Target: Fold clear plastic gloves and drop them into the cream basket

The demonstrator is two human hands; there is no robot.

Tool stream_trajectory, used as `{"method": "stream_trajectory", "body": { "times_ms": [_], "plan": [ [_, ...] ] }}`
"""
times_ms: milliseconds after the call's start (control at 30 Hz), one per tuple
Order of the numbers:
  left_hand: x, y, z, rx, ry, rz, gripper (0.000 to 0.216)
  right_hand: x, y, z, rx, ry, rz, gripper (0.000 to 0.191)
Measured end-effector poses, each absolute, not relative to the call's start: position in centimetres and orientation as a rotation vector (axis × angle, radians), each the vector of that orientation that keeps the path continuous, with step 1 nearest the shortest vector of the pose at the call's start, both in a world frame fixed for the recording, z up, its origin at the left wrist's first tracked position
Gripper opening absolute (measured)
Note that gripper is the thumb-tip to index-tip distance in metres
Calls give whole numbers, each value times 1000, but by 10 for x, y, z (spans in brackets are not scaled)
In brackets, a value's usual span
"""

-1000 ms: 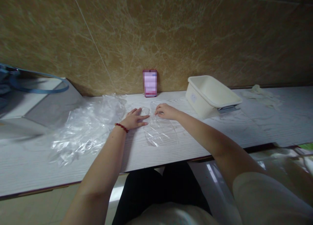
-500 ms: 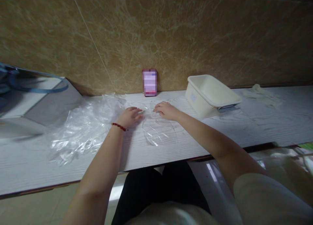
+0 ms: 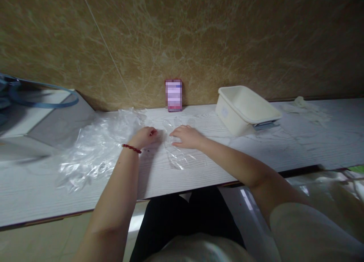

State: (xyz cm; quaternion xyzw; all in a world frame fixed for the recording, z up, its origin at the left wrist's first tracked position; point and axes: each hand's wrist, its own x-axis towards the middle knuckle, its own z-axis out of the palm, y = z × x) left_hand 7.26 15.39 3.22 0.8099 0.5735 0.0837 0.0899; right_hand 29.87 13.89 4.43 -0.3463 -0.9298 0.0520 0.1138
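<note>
A small clear plastic bag (image 3: 179, 156) lies flat on the white wood-grain table (image 3: 199, 174), in front of me. My left hand (image 3: 143, 137), with a red bead bracelet on its wrist, rests curled at the bag's upper left corner, fingers closed as if pinching the film. My right hand (image 3: 186, 137) lies on the bag's top edge, its fingers bent and pressed down onto the plastic. What the left fingers hold is hard to make out.
A heap of crumpled clear plastic (image 3: 99, 148) lies to the left. A cream plastic tub (image 3: 246, 110) stands at the right, a pink card (image 3: 173, 95) leans on the brown marble wall, a pale cloth (image 3: 305, 106) lies far right, and a blue-strapped bag (image 3: 34, 99) sits far left.
Both hands have slid left along the table. My left hand went from flat with fingers stretched out to curled. The clear bag has shifted left with them.
</note>
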Motion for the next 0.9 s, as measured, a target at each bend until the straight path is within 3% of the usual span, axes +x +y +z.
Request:
{"method": "stream_trajectory", "body": {
  "times_ms": [200, 533, 900],
  "plan": [
    [73, 149, 35, 2297, 1589, 104, 32, 281, 140, 38, -1030, -2851, -3, 24],
    [67, 157, 25, 2383, 1630, 253, 34, 294, 150, 39, -960, -2868, -122, 18],
    [82, 158, 18, 2610, 1547, 357, 37, 300, 158, 32, -1003, -2823, 74, 20]
  ]
}}
